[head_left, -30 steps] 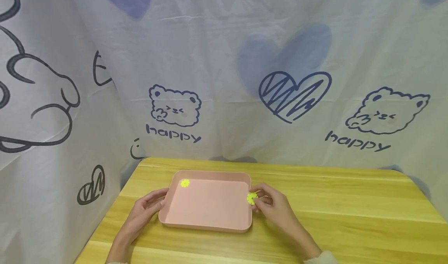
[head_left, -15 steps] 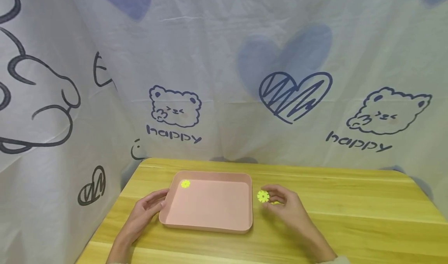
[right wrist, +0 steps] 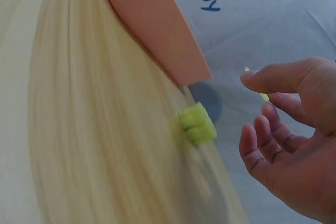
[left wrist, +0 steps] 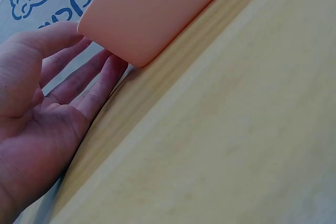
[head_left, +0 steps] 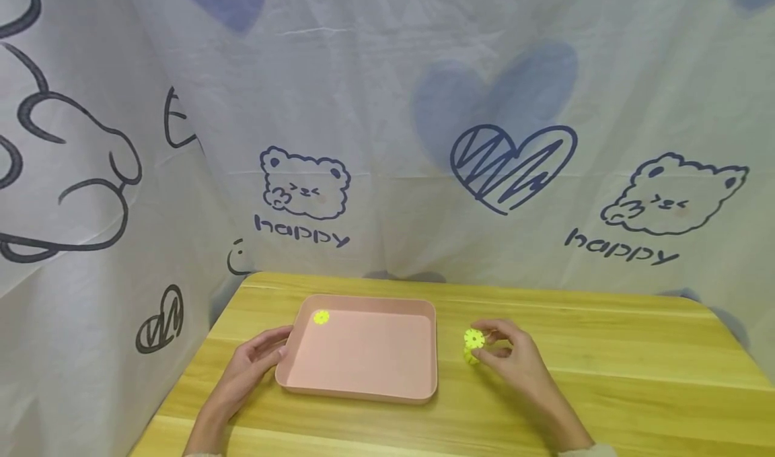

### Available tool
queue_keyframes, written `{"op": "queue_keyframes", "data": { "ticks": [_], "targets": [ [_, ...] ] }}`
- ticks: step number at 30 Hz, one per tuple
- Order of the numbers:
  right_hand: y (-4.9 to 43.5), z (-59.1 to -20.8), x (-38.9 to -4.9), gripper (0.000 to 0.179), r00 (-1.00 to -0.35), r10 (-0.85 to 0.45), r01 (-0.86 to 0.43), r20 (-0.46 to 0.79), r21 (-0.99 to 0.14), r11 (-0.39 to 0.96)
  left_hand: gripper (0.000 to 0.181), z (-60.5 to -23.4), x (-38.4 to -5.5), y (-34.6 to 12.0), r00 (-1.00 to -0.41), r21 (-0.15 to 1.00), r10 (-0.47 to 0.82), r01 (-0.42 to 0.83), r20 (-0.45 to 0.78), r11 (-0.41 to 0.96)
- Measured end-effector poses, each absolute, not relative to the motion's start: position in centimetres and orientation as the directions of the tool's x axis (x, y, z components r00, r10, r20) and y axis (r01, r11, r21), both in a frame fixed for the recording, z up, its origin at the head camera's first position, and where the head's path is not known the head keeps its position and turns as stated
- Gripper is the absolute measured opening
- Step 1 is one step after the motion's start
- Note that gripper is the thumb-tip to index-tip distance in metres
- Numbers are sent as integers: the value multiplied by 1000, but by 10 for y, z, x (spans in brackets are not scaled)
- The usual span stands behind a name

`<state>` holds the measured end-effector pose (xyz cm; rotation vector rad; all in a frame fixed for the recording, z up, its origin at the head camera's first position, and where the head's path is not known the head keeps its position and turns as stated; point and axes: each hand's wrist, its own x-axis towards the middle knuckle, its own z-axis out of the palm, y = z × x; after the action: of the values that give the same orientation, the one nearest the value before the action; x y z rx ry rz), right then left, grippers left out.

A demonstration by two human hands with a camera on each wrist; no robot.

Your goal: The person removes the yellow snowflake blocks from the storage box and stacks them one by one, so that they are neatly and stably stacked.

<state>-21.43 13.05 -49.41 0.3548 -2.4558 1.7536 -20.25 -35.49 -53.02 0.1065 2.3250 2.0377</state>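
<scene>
My right hand [head_left: 522,363] pinches a small yellow notched disc [head_left: 474,338] between thumb and fingers, to the right of the pink tray [head_left: 363,396]. Just below that disc a short stack of yellow notched discs [right wrist: 197,124] stands on the table near the tray's corner. In the right wrist view the pinched disc shows only as a thin edge behind the thumb. My left hand [head_left: 245,366] touches the outside of the tray's left wall, fingers relaxed and fingertips at its rim and lower edge. One more yellow notched disc [head_left: 321,317] lies inside the tray, in the far left corner.
The wood-grain table [head_left: 605,376] extends to the right of the tray. Behind and to the left hangs a pale curtain [head_left: 387,107] printed with bears, hearts and the word "happy"; it meets the table's far edge.
My right hand has moved right with the pinched disc, from the tray's right rim to above the stack, which now shows more. The left hand and the tray have stayed put.
</scene>
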Motion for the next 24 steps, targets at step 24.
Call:
{"op": "queue_keyframes", "data": {
  "ticks": [24],
  "targets": [
    [142,-522,-219,37,-974,-137,-224,181,-866,446,49,-531,-203,-355,-996,992,92,20,9,125]
  ]
}}
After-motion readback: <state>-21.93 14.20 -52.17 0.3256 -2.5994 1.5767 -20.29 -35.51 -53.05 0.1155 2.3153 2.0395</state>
